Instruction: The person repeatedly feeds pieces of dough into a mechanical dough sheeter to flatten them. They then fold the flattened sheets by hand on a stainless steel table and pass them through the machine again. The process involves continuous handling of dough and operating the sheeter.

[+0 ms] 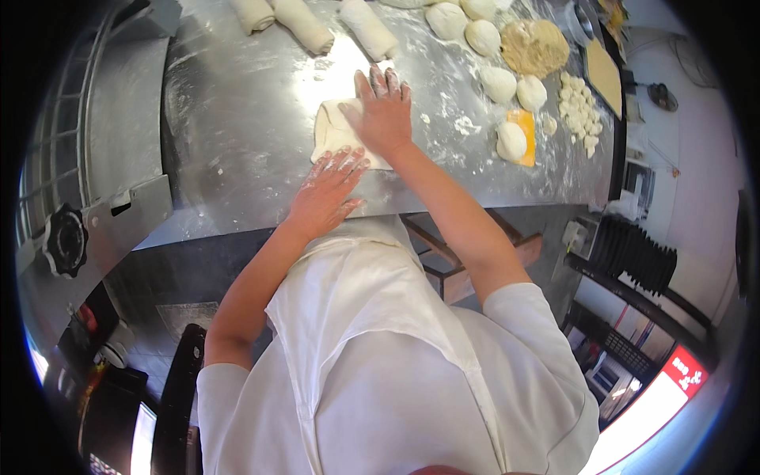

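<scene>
A flat, pale piece of dough [331,131] lies on the floured steel table [237,119]. My right hand [385,112] presses flat on its upper right part, fingers spread. My left hand [328,190], dusted with flour, rests palm down on the dough's near edge, fingers together and pointing up and right. Neither hand grips anything.
Three rolled dough logs [305,24] lie at the table's far edge. Several round dough balls [499,83], a yellow scraper [524,134], a mound of brown filling [534,46] and small dough pieces [580,115] sit at the right. A metal machine with a black knob [65,239] stands at left.
</scene>
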Motion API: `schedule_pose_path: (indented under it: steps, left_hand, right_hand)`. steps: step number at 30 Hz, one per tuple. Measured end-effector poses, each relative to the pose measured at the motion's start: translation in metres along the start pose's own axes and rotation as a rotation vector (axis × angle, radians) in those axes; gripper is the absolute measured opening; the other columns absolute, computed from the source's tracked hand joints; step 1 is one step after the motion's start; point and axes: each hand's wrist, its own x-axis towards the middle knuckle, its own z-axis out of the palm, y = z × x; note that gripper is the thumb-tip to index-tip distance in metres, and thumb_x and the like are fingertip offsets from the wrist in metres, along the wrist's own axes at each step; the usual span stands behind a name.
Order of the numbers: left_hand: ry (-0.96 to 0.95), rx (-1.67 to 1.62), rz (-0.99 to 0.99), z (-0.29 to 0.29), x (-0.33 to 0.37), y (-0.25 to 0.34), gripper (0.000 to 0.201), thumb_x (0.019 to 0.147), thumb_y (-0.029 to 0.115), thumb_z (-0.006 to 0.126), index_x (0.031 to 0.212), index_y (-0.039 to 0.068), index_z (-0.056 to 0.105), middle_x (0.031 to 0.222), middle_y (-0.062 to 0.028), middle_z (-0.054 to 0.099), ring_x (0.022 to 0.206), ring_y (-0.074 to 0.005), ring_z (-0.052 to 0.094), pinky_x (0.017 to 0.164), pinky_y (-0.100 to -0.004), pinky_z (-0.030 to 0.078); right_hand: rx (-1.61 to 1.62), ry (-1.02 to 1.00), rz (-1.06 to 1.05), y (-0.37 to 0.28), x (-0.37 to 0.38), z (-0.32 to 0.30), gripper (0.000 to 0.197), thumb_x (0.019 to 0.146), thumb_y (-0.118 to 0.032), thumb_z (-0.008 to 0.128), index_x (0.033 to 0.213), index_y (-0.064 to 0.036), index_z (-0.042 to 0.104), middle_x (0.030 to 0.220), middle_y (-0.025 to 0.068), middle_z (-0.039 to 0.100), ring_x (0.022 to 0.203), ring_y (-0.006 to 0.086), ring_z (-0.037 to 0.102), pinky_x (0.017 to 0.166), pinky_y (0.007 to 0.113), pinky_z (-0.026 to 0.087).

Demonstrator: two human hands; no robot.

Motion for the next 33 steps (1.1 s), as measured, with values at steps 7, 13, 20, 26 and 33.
schedule_pose_path:
  steps: [7, 13, 20, 26, 33]
  left_hand:
    - [0.285, -0.243, -0.119, -0.010, -0.026, -0.011, 0.043, 0.094, 0.007, 0.062, 0.137, 0.007, 0.061, 0.146, -0.0140, 0.056, 0.140, -0.0340, 0.049, 0.117, -0.0452, 0.040]
    - [0.525, -0.603, -0.558, -0.011, -0.042, -0.009, 0.046, 0.093, 0.003, 0.061, 0.138, 0.001, 0.058, 0.138, -0.0230, 0.059, 0.128, -0.0416, 0.055, 0.108, -0.0467, 0.045]
    - [0.528, -0.173, -0.672, -0.009, 0.008, -0.001, 0.058, 0.091, 0.012, 0.070, 0.142, -0.005, 0.049, 0.135, -0.0279, 0.058, 0.129, -0.0435, 0.052, 0.107, -0.0476, 0.044]
    - [0.444, -0.504, -0.939, -0.014, 0.076, 0.002, 0.050, 0.088, 0.023, 0.078, 0.125, -0.005, 0.059, 0.126, -0.0276, 0.060, 0.122, -0.0431, 0.055, 0.101, -0.0517, 0.044]
    - [0.765, 0.166, -0.583, 0.053, 0.073, -0.016, 0.040, 0.087, 0.028, 0.080, 0.112, 0.001, 0.064, 0.116, -0.0222, 0.067, 0.099, -0.0391, 0.067, 0.085, -0.0461, 0.053]
  right_hand:
    - [0.252, 0.000, 0.039, -0.021, 0.016, -0.006, 0.081, 0.098, -0.065, 0.050, 0.159, -0.0120, 0.038, 0.166, 0.0222, 0.030, 0.152, 0.0447, 0.026, 0.121, 0.064, 0.017]
    - [0.095, -0.070, -0.048, -0.057, 0.004, -0.008, 0.083, 0.098, -0.066, 0.049, 0.159, -0.0114, 0.037, 0.167, 0.0221, 0.026, 0.154, 0.0450, 0.021, 0.122, 0.063, 0.015]
    - [0.392, 0.186, 0.010, 0.007, -0.019, -0.015, 0.061, 0.098, -0.040, 0.062, 0.147, -0.0044, 0.050, 0.149, 0.0223, 0.051, 0.141, 0.0402, 0.044, 0.118, 0.054, 0.028]
    - [0.424, 0.386, 0.063, 0.118, -0.058, -0.001, 0.033, 0.093, -0.018, 0.068, 0.123, -0.0025, 0.066, 0.131, 0.0199, 0.065, 0.129, 0.0391, 0.054, 0.113, 0.052, 0.036]
    - [0.443, 0.403, 0.087, 0.121, -0.051, 0.005, 0.026, 0.092, -0.017, 0.067, 0.115, -0.0051, 0.068, 0.124, 0.0172, 0.067, 0.123, 0.0372, 0.058, 0.108, 0.052, 0.039]
